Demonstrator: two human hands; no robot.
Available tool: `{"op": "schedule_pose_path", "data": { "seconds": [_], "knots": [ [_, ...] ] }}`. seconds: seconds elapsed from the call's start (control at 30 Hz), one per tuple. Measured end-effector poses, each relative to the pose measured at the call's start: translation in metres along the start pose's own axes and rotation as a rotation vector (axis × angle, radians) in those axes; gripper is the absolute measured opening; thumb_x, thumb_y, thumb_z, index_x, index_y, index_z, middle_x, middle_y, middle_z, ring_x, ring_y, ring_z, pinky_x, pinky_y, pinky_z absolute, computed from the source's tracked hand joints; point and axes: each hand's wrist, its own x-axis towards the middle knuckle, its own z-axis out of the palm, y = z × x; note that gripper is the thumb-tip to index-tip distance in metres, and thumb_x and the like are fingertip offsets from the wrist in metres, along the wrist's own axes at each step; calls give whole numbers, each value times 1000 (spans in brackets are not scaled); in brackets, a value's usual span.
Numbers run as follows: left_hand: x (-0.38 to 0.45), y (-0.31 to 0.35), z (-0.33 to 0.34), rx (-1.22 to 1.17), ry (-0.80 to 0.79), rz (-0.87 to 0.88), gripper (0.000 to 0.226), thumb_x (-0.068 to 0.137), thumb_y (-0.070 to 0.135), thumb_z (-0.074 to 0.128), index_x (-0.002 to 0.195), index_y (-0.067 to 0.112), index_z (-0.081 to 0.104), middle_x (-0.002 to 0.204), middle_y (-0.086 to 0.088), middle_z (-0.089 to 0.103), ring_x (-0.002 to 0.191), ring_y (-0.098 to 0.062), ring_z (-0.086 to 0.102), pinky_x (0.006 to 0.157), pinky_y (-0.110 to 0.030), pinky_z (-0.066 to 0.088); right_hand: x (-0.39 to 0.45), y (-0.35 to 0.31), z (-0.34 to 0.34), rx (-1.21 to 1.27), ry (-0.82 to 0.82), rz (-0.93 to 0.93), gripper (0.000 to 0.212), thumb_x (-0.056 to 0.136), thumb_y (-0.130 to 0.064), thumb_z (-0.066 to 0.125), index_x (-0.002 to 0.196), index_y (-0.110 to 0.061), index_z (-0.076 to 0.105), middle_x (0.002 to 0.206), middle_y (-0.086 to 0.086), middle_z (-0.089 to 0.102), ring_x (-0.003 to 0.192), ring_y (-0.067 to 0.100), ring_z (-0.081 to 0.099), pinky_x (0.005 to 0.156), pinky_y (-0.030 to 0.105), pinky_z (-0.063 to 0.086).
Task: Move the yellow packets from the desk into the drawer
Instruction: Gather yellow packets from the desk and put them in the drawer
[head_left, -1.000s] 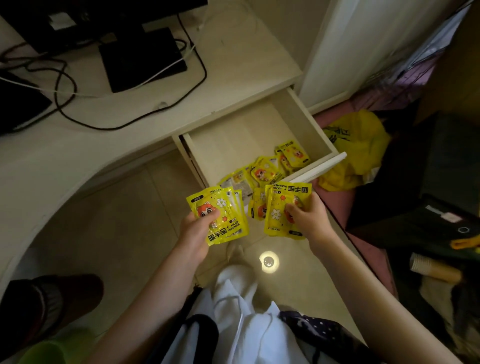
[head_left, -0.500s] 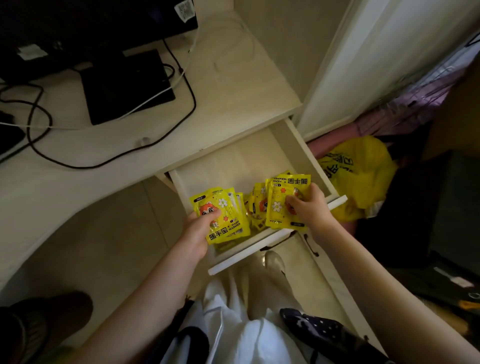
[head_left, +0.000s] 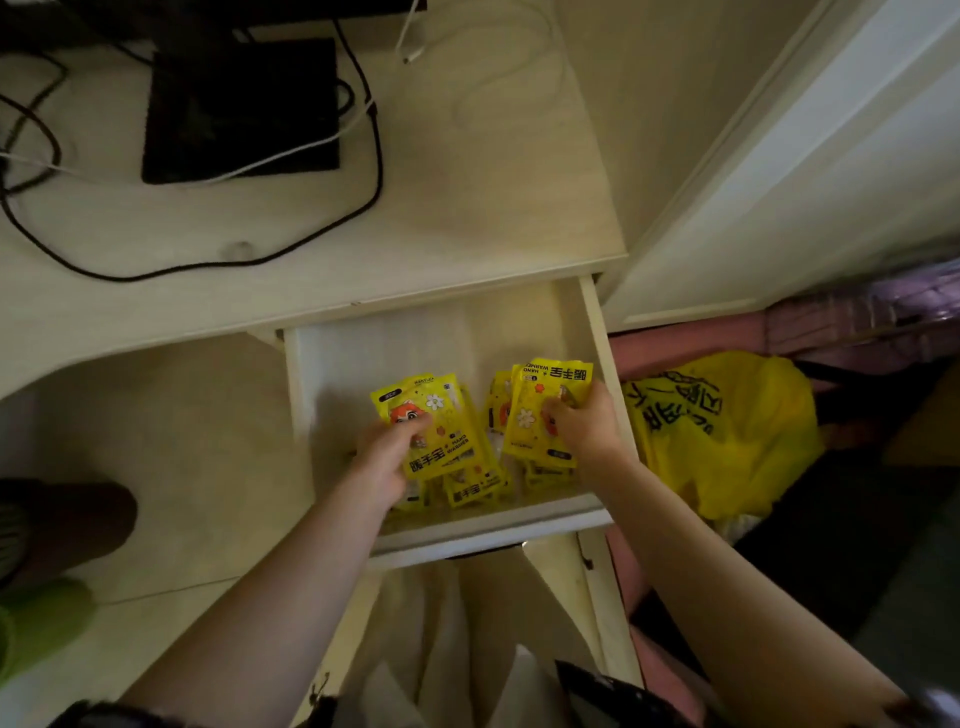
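Both hands over the open drawer (head_left: 332, 415): left hand (head_left: 384, 457) grips a stack of yellow packets (head_left: 436, 431), right hand (head_left: 587, 426) pinches another stack (head_left: 540, 410). More packets (head_left: 472, 488) lie loose on drawer floor under them. Far: tabletop (head_left: 467, 208) w/ black cables (head_left: 363, 130).

You have a fanned bunch of yellow packets (head_left: 434, 434) in your left hand (head_left: 382, 460) and a second bunch (head_left: 543, 410) in your right hand (head_left: 589, 428), both held over the open drawer (head_left: 395, 353). Each shows a cartoon face, a white flower and black lettering. More loose packets (head_left: 475, 488) lie overlapping on the drawer floor near its front wall.
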Motion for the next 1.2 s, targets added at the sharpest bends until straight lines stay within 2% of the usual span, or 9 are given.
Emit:
{"op": "schedule_pose_path", "data": {
  "seconds": [0.2, 0.4, 0.53, 0.67, 0.73, 0.83, 0.93, 1.07, 1.2],
  "knots": [
    [45, 15, 29, -102, 18, -7, 27, 78, 12, 75, 102, 12, 63, 100, -15, 69, 93, -32, 67, 82, -49, 55, 57, -7, 29, 185, -27, 73, 30, 84, -5, 60, 113, -11, 57, 102, 10, 66, 93, 26, 65, 81, 46, 57],
    [80, 19, 47, -138, 23, -36, 30, 81, 15, 73, 108, 12, 60, 106, -14, 66, 101, -32, 64, 83, -45, 53, 106, 6, 48, 306, -35, 151, 10, 88, -18, 64, 80, -24, 62, 100, 12, 71, 91, 31, 70, 82, 54, 56],
    [91, 8, 42, -44, 83, -40, 42, 83, 7, 68, 122, 7, 53, 118, -18, 62, 108, -36, 61, 87, -50, 53, 114, 16, 43, 153, 6, 164, 22, 93, -32, 57, 93, -12, 67, 102, 18, 71, 92, 35, 69, 83, 54, 56],
    [91, 3, 27, 104, 78, 34, 38, 80, -7, 60, 115, 6, 58, 117, -20, 63, 108, -37, 60, 95, -56, 48, 103, 20, 33, -63, -14, 184, 28, 98, -17, 46, 109, 3, 63, 95, 14, 66, 94, 34, 65, 84, 38, 54],
    [83, 3, 21, 165, 56, 84, 31, 80, -10, 60, 101, 13, 65, 111, -18, 67, 104, -33, 63, 94, -50, 51, 96, 23, 27, -126, -35, 199, 20, 95, -12, 46, 92, -1, 63, 78, 7, 59, 75, 27, 60, 76, 34, 54],
    [71, 3, 9, 261, 43, 134, 31, 83, -5, 60, 99, 20, 66, 110, -11, 68, 99, -26, 63, 88, -38, 51, 83, 28, 20, -98, -56, 237, 22, 87, -8, 56, 67, -14, 49, 71, 4, 52, 81, 26, 56, 91, 44, 53],
    [56, 4, -3, 329, 92, 188, 44, 85, -4, 57, 126, 11, 56, 117, -11, 63, 96, -25, 61, 88, -38, 52, 68, 28, 12, -258, -82, 185, 13, 91, -14, 49, 82, -6, 56, 81, 9, 55, 82, 26, 54, 77, 35, 50],
    [26, 3, -15, 381, 115, 243, 44, 85, -1, 60, 128, 8, 55, 117, -10, 62, 99, -25, 62, 91, -39, 53, 42, 25, 3, -365, -76, 62, 17, 90, -18, 51, 91, -4, 59, 69, 5, 54, 61, 20, 50, 54, 27, 39],
    [-7, -5, -28, 555, 149, 353, 36, 88, 12, 60, 124, 12, 60, 121, -10, 65, 106, -25, 62, 93, -37, 52, 9, 15, 1, -526, -133, -124, 14, 92, -14, 43, 84, -9, 54, 70, 3, 53, 67, 22, 52, 60, 28, 41]
  ]
}}
